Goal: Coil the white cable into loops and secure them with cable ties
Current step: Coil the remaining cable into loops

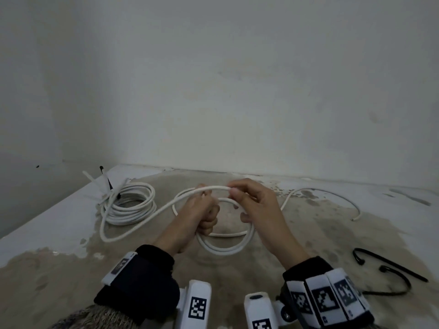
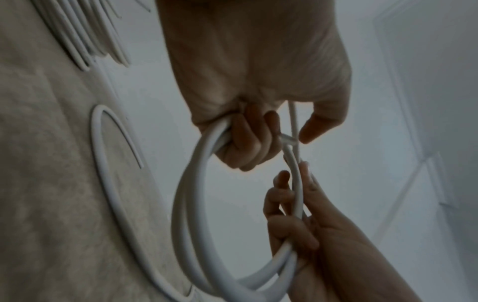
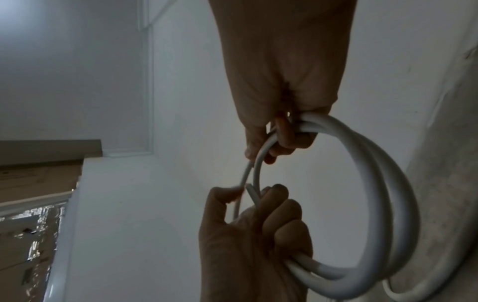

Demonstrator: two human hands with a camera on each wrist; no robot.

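Note:
The white cable (image 1: 223, 249) is partly wound into a small coil of two or three loops, held upright above the table between both hands. My left hand (image 1: 209, 219) grips the coil's left side in a fist; the left wrist view shows its fingers (image 2: 248, 141) curled round the loops (image 2: 181, 204). My right hand (image 1: 235, 193) pinches the top strand between thumb and forefinger, and its other fingers (image 3: 287, 139) hook the loops (image 3: 393, 194). A cut cable end (image 3: 252, 192) sticks out by the left thumb. The cable's free length (image 1: 133, 224) trails left on the table.
A finished white coil (image 1: 129, 203) bound with white and black ties (image 1: 102, 184) lies at the back left. Another loose white cable (image 1: 332, 193) curves at the back right. Black cable ties (image 1: 389, 269) lie at the right front. The table edge (image 1: 47, 217) runs along the left.

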